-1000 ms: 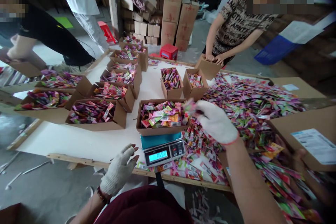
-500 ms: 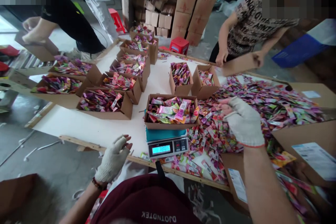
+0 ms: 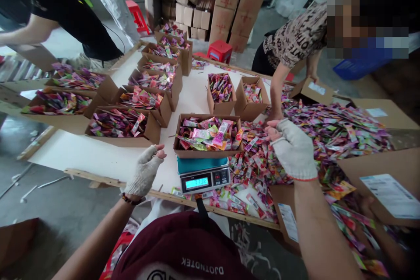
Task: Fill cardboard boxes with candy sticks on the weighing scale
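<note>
A cardboard box point(image 3: 183, 152) filled with small colorful sachets stands on a digital scale point(image 3: 205, 178) with a lit display. To its left, my left hand point(image 3: 144, 169), in a pale fingerless knit glove, is raised over the white table; its fingers are extended and hold nothing. My right hand point(image 3: 292, 148), gloved the same way, hovers over the loose sachets point(image 3: 256, 170) right of the scale. Its fingers point left, loosely bent and apart, with no sachet visible in them. Neither hand touches the box.
Several filled boxes point(image 3: 141, 134) line the left side of the white table point(image 3: 114, 164). Two more boxes point(image 3: 238, 107) stand behind the scale. A co-worker's arm point(image 3: 278, 87) reaches into the heap at right. Large cartons point(image 3: 377, 162) flank my right arm. Another person point(image 3: 72, 13) stands far left.
My left hand has risen toward the box, and my right hand has shifted slightly left. The scale's reading has changed. The right co-worker has leaned down, reaching into the heap.
</note>
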Motion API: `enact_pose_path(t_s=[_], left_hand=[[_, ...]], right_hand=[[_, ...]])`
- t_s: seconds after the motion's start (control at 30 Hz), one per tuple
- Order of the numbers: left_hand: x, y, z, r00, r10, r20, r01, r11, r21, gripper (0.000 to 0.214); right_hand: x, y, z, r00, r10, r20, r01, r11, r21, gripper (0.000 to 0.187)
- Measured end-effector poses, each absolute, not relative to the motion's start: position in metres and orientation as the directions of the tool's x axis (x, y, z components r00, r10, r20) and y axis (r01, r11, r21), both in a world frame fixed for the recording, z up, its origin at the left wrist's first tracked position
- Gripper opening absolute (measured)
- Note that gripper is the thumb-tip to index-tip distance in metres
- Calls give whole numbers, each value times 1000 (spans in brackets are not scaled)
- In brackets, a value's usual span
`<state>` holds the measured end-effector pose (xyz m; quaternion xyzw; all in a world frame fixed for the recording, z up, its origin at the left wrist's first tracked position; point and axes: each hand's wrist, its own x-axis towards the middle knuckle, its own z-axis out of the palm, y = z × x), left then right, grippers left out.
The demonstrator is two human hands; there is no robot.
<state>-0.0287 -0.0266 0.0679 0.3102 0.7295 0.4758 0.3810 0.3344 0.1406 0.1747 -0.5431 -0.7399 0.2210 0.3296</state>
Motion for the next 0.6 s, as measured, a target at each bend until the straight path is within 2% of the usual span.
enact_pose_path(t_s=[0.3,0.43,0.47,0.53,0.57,0.6], left_hand=[[-26,-33,67,-528,784,-327,-15,377,926,75],[-19,-24,47,-526,775,-351,-58,380,923,73],[-16,-19,36,-526,757,-387,-111,390,914,73],[-10,-8,13,-511,701,-498,-256,428,867,74],[-9,-2,2,-484,665,-569,-330,464,822,73],[-10,3,-8,-464,648,-604,-367,480,797,70]], right_hand=[[312,151,170,-237,940,244,655,340,-675,35],[299,172,138,-273,952,140,680,293,-672,47],[295,177,128,-319,944,80,699,292,-653,44],[287,181,107,-436,899,-32,723,329,-607,24],[283,181,99,-500,864,-63,715,370,-593,18],[278,178,92,-550,833,-49,692,423,-585,19]])
